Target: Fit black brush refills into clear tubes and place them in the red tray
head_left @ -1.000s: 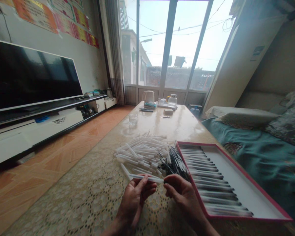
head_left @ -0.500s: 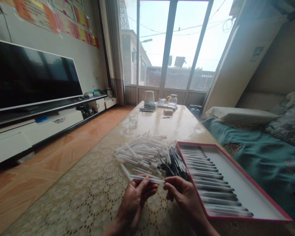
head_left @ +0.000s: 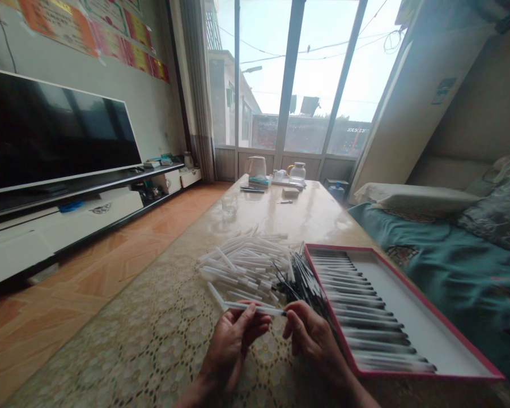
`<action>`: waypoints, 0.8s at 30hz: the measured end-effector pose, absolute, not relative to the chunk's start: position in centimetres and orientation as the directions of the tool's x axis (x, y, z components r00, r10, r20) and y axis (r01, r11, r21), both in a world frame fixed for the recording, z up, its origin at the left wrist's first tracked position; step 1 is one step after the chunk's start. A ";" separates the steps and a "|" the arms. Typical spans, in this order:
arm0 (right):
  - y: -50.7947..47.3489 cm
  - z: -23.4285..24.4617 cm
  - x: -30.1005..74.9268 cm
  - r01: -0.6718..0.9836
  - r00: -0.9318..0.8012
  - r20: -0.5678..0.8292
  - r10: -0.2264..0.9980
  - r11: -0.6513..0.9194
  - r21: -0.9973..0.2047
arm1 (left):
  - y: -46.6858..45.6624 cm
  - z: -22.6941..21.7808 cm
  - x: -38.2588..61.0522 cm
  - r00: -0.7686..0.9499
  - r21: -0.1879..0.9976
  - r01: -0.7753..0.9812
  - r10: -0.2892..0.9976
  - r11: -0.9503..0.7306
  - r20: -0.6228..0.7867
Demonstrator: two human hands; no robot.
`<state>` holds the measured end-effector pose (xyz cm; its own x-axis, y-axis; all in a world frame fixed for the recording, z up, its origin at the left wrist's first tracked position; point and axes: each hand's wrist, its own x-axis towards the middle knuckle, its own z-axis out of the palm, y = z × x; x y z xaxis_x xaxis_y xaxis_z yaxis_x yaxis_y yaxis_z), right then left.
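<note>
A white plastic tube [head_left: 255, 309] lies crosswise between my hands. My left hand [head_left: 233, 345] grips it near the left end, and the fingertips of my right hand [head_left: 310, 334] pinch its right end. Just beyond lies a loose heap of similar white tubes [head_left: 242, 266], and a bundle of thin black-tipped sticks [head_left: 301, 280] lies against it. To my right stands a shallow white box with a red rim [head_left: 429, 304], holding neat rows of long dark-and-white items [head_left: 365, 323].
A lace cloth [head_left: 153, 334] covers the near part of the wooden table [head_left: 306, 218]. Farther along stand a drinking glass [head_left: 229, 205], a white kettle [head_left: 255, 167] and a glass jug [head_left: 297, 171]. A teal-covered bed [head_left: 450, 272] lies right; a television [head_left: 55, 136] stands left.
My right fingers have closed in on the tube's right end. The tube has stayed nearly level in my hands, and the view has shifted slightly.
</note>
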<state>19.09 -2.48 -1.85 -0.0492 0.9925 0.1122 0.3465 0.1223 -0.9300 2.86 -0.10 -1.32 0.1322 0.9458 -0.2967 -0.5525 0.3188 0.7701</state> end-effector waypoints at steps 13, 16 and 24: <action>-2.8 -1.2 19.0 0.446 -0.072 0.133 0.988 0.151 -0.882 | -0.2 -1.1 2.9 0.155 0.757 -0.565 0.943 0.329 -0.295; -2.9 -1.1 19.0 0.476 -0.075 0.148 0.986 0.166 -0.863 | -0.3 -1.0 2.9 0.183 0.757 -0.556 0.939 0.344 -0.292; -2.8 -1.1 19.2 0.491 -0.085 0.134 0.987 0.158 -0.857 | -0.1 -1.3 2.9 0.155 0.762 -0.555 0.942 0.333 -0.298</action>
<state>19.20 -2.80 -1.13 -0.0849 0.9874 0.1336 0.4911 0.1581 -0.8566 2.88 -0.14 -1.27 0.1549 0.9418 -0.2984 -0.5549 0.3328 0.7624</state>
